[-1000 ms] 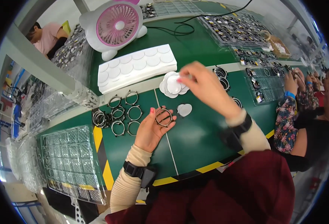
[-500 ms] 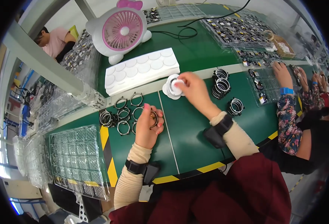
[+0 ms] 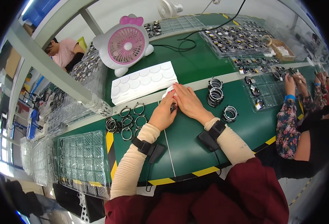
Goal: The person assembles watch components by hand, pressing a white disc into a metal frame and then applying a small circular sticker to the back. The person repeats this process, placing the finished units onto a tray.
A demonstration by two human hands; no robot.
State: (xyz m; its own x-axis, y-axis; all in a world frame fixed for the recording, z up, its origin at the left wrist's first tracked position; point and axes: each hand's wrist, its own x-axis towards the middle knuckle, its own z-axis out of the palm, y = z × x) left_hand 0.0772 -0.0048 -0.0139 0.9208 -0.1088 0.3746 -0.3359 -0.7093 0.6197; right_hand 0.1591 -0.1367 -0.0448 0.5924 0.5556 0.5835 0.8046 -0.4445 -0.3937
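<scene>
Both my hands meet over the green bench, just in front of the white sheet stack. My left hand [image 3: 163,115] is closed around a black ring [image 3: 173,108], of which only a dark part shows below the fingers. My right hand [image 3: 189,103] has its fingertips pressed together at a white round disc [image 3: 168,90], touching the left fingertips; the fingers cover most of the disc. To the left lie several loose black-and-silver rings [image 3: 127,121] beside a nested pile of rings [image 3: 113,126]. On the right stand tilted ring stacks [image 3: 215,92] and a smaller stack [image 3: 230,114].
A white sheet stack [image 3: 144,80] with round outlines lies behind my hands. Beyond it stands a pink-and-white fan [image 3: 126,46]. Clear plastic trays [image 3: 83,156] are at the left edge; component trays [image 3: 237,39] fill the back right. A co-worker's hands [image 3: 290,83] work at the right.
My left hand has moved up and right with the black ring, joining my right hand. The right fingers, pinching a white disc before, now lie against the left fingertips. The view has shifted slightly.
</scene>
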